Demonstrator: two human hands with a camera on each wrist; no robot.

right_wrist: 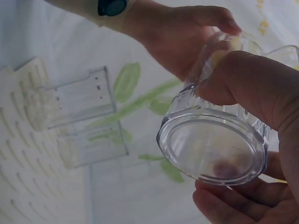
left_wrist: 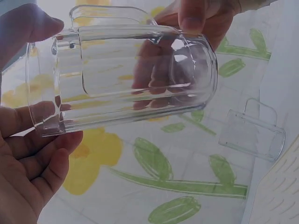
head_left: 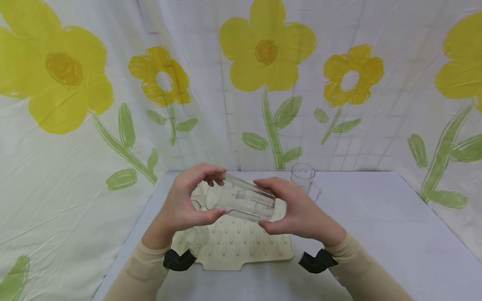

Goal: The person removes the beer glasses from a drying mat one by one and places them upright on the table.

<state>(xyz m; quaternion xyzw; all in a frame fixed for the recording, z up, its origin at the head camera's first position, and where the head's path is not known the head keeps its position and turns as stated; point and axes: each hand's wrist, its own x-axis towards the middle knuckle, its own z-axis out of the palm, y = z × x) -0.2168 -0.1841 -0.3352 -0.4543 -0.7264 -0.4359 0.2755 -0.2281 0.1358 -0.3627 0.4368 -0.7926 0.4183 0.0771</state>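
A clear glass mug (head_left: 241,198) is held on its side above the draining board, its mouth end toward the left and its base lower at the right. My left hand (head_left: 184,200) grips it around the rim end, thumb on one side and fingers on the other. At the base end, my right hand (head_left: 297,209) holds it between thumb and fingers. The mug's handle (left_wrist: 112,14) shows along its upper side in the left wrist view. Facing the right wrist camera is the round base (right_wrist: 212,149).
A cream draining board (head_left: 244,246) with raised ridges lies beneath the hands. Clear glassware (head_left: 192,238) stands on its left part, partly behind my left hand; two clear glasses (right_wrist: 84,98) show there in the right wrist view. Another glass mug (head_left: 302,177) stands at the table's back.
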